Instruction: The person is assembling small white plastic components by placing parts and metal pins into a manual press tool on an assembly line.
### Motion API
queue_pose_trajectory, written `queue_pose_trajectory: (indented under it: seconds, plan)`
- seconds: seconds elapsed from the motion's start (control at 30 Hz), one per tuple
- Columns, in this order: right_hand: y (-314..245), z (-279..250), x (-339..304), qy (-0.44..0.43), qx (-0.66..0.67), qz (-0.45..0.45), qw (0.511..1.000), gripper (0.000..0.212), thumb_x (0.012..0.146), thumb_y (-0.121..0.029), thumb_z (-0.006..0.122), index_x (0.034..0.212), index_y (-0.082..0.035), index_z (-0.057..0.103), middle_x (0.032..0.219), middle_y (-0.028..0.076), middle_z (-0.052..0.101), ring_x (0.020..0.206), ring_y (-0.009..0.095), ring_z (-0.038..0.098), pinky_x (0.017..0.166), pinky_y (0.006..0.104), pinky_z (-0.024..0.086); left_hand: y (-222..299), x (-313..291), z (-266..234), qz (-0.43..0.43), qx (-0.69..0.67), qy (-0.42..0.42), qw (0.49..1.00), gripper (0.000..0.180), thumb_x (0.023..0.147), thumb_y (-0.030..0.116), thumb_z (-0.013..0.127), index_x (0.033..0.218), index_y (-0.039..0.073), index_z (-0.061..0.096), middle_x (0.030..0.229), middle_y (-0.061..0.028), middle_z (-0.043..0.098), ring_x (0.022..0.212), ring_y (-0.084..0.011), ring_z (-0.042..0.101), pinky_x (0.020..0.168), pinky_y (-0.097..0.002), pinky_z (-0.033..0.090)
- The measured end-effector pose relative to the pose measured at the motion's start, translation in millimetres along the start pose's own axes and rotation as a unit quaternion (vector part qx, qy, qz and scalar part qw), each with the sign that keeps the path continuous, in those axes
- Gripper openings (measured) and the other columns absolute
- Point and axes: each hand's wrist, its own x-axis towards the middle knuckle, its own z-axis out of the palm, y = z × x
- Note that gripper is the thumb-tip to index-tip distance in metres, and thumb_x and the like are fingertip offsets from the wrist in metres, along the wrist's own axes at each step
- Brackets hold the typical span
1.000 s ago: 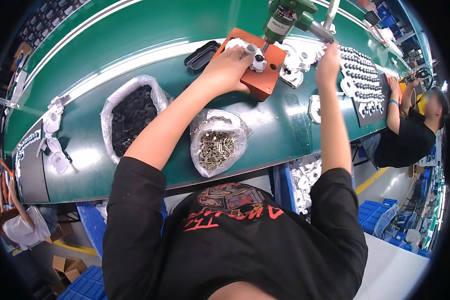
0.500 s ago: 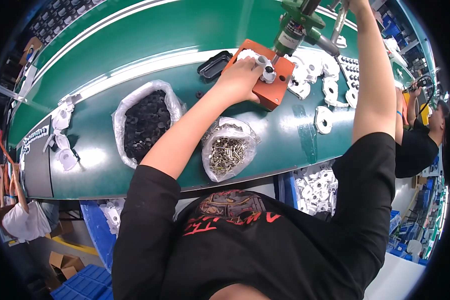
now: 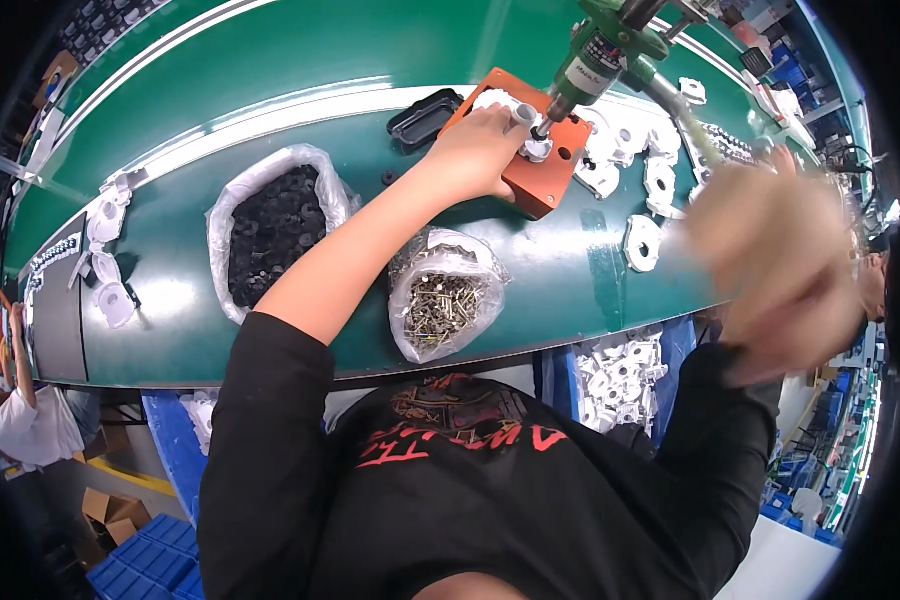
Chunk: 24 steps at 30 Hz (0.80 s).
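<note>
My left hand [image 3: 473, 157] holds a white plastic part [image 3: 495, 101] on an orange fixture block [image 3: 535, 188], its fingers closed over the part and partly hiding it. The tip of a green press tool [image 3: 596, 62] comes down onto a small black piece [image 3: 540, 134] on the white part, close to my fingertips. A lever [image 3: 670, 98] runs from the press toward my right hand [image 3: 760, 225]. That hand is badly smeared by motion, so I cannot make out its fingers or whether it grips the lever.
A bag of black rubber-like pieces [image 3: 280, 225] and a bag of metal screws or pins [image 3: 440, 305] stand near my left forearm. Beside the block lie a black tray [image 3: 425, 120] and several white parts [image 3: 642, 243]. A bin of white parts [image 3: 620, 380] sits below the table edge.
My right hand has swung down from the top of the view toward me, and the lever has turned with it. The press tip has come down to the black piece. My left hand stays on the part.
</note>
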Motion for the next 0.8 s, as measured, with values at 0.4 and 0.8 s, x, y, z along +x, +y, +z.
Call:
queue_pose_trajectory:
  seconds: [0.4, 0.8]
  plan:
    - [-11.8, 68.7, 32.7, 0.217, -0.136, 0.097, 0.962, 0.024, 0.078, -0.026, 0.065, 0.069, -0.004, 0.058, 0.062, 0.005, 0.056, 0.053, 0.024, 0.055, 0.048, 0.0333, 0.041, 8.1, 6.5, 8.2, 0.084, -0.045, 0.023, 0.995, 0.075, 0.055, 0.031, 0.083, 0.117, 0.004, 0.051, 0.121, -0.0179, 0.051, 0.118, -0.0359, 0.046, 0.098, -0.0416, 0.041]
    - [104.4, -27.8, -174.1, 0.731, 0.125, 0.001, 0.671, 0.025, 0.092, -0.022, 0.047, 0.113, -0.01, 0.051, 0.118, 0.016, 0.048, 0.104, 0.024, 0.051, 0.089, 0.0375, 0.04, 16.7, 10.5, -2.6, 0.056, -0.036, -0.014, 0.998, 0.079, 0.059, 0.034, 0.081, 0.125, 0.007, 0.046, 0.125, -0.0144, 0.049, 0.117, -0.0315, 0.048, 0.093, -0.0386, 0.043]
